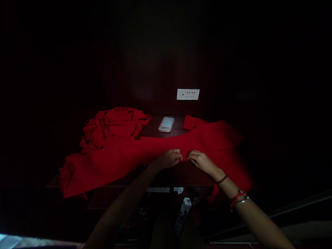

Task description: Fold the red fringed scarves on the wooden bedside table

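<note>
A long red fringed scarf (101, 166) lies stretched across a dark table, its tasselled end at the left and its right part hanging over the table's edge. My left hand (170, 158) pinches the near edge of the cloth around the middle. Close beside it, my right hand (198, 159) has its fingers closed on the same edge, with a short gap between the two hands. What lies between the fingertips is partly hidden. Behind, on the left, sits a bunched heap of red fringed cloth (116, 123).
A phone-like object (166, 124), its face blurred out, lies behind the scarf. A white socket plate (188, 94) is on the dark wall. Below the table edge (193, 180) is a printed white-and-blue item (185, 208). The surroundings are very dark.
</note>
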